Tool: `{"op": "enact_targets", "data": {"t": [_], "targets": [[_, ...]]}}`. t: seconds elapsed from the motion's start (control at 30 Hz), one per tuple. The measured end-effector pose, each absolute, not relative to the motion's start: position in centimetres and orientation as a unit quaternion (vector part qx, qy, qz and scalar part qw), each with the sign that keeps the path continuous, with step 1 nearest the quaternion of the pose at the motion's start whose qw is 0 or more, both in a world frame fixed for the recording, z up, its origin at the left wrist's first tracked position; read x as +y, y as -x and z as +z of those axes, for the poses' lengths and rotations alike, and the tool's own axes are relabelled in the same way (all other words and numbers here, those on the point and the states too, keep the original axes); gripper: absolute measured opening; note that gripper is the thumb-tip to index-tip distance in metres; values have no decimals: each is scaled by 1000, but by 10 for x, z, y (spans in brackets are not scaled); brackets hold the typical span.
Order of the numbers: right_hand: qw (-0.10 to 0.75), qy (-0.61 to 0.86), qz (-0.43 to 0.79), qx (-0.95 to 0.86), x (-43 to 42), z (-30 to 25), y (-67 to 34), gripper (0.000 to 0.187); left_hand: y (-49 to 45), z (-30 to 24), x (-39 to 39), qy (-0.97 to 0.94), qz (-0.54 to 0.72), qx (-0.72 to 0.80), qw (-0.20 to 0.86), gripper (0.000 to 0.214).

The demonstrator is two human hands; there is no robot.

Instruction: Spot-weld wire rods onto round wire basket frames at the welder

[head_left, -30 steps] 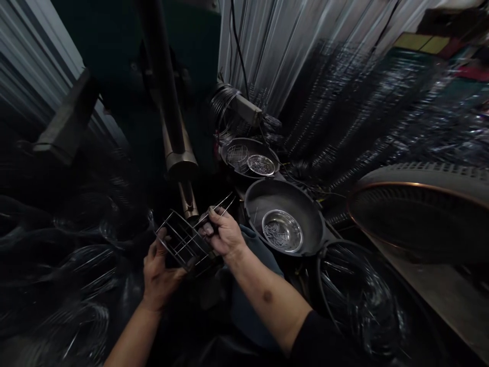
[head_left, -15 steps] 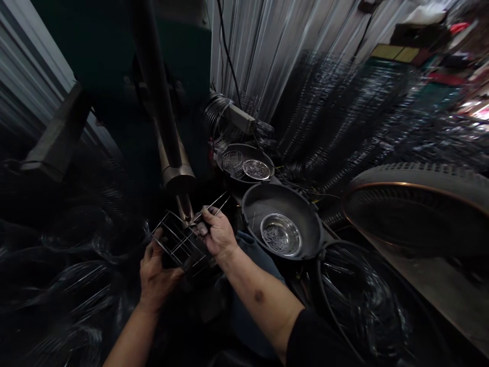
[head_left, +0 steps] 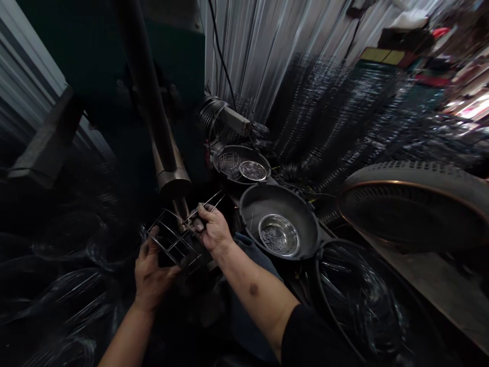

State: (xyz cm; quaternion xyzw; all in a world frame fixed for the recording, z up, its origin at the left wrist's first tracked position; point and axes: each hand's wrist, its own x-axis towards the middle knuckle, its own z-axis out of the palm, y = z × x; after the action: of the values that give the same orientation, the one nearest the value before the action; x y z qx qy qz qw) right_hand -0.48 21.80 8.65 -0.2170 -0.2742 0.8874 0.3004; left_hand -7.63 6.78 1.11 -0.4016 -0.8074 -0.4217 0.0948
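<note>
A small wire grid frame (head_left: 173,240) is held under the tip of a vertical machine rod (head_left: 170,176). My left hand (head_left: 152,275) grips the frame from below and the left, fingers curled round its edge. My right hand (head_left: 211,229) pinches several thin wire rods (head_left: 208,203) that stick out up and to the right, pressing them on the frame's right side.
A dark pan (head_left: 280,219) with a small steel bowl of pins (head_left: 278,235) sits to the right. Behind it a second pan (head_left: 240,164) holds another steel bowl. Coils of wire (head_left: 355,300) lie at lower right. A large round fan guard (head_left: 416,204) is far right.
Both hands and the wire frame sit slightly further left and up in view as my head turned; the grip on frame and rods is the same.
</note>
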Motion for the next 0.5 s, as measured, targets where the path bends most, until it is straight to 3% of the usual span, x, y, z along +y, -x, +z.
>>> {"op": "enact_targets", "data": {"t": [0.23, 0.5], "targets": [[303, 223, 887, -269, 222, 91, 7, 29, 78, 17, 71, 403, -420, -808, 85, 92], [305, 224, 886, -268, 223, 91, 6, 25, 75, 17, 79, 430, -422, -785, 143, 83]]}}
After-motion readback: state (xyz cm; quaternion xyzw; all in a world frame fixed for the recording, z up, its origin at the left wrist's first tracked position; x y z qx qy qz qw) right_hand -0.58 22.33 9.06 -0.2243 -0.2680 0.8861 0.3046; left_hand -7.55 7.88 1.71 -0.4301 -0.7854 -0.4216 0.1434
